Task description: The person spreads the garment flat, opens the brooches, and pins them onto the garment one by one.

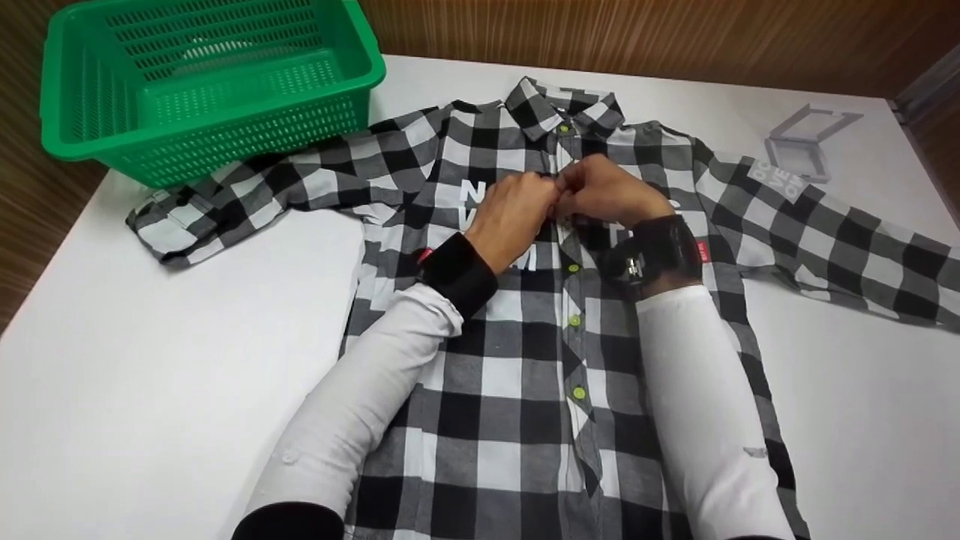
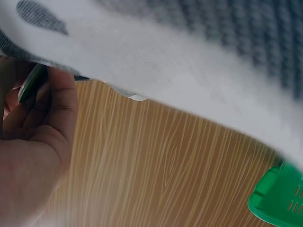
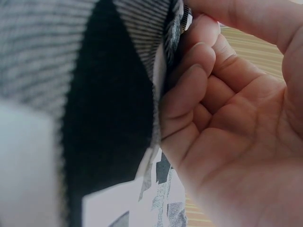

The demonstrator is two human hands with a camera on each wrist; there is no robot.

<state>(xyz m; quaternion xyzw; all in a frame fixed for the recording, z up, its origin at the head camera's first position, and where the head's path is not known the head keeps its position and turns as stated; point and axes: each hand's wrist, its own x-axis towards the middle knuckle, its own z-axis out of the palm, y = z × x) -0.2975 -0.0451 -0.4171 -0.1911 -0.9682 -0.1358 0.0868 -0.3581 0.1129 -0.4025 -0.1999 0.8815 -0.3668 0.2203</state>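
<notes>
A black, grey and white checked shirt (image 1: 499, 375) lies front up, collar at the far side, with yellow-green buttons down its front placket. Both hands meet at the chest part of that placket. In the left wrist view, the left hand (image 1: 517, 210) has a green button (image 2: 33, 84) between its fingers, under the raised cloth. The right hand (image 1: 611, 191) pinches the placket edge (image 3: 158, 94) from the other side, its fingers curled against the fabric. Below the hands, a lower button (image 1: 574, 320) shows on the placket. The fingertips overlap in the head view, hiding the spot between them.
A green plastic basket (image 1: 247, 124) stands at the back left, over part of the shirt's sleeve (image 1: 315, 180). At the back right a grey angular frame-like shape (image 1: 806, 139) shows on the white table (image 1: 187, 360). Brown wood-grain panelling (image 1: 675, 34) rises behind the table.
</notes>
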